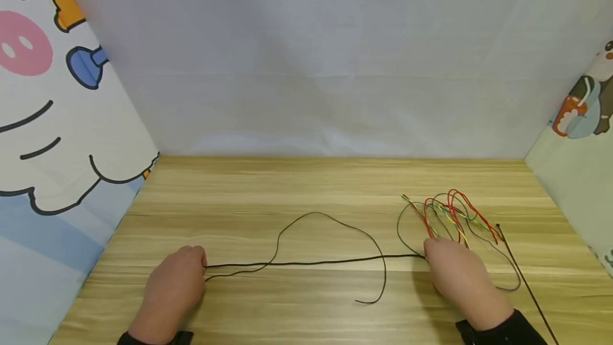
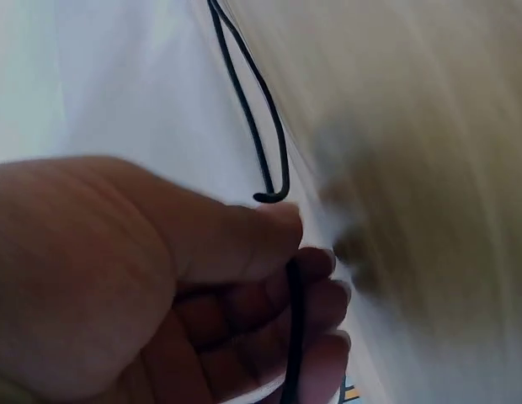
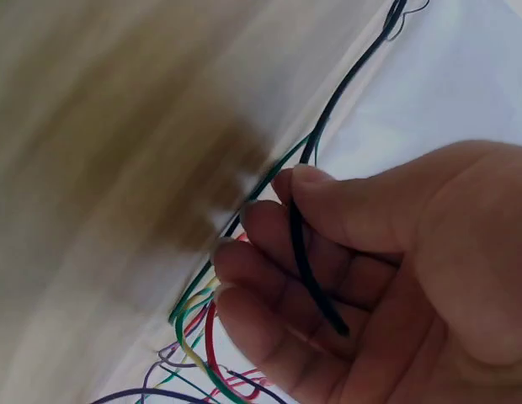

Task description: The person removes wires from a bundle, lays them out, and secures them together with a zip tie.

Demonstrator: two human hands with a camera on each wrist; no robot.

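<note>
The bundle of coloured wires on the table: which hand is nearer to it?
Right. The right hand lies just in front of the coloured wires, touching them. The left hand is far across the table, gripping the black cord.

Makeshift recording booth: cartoon sheets (image 1: 57, 137) around wooden table (image 1: 306, 185).

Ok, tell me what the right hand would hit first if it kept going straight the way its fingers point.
Probably the bundle of coloured wires: the right hand, pinching the black cord, points away from the person, and the bundle lies just past its fingertips. Beyond that is bare wooden table. Depth is hard to judge.
</note>
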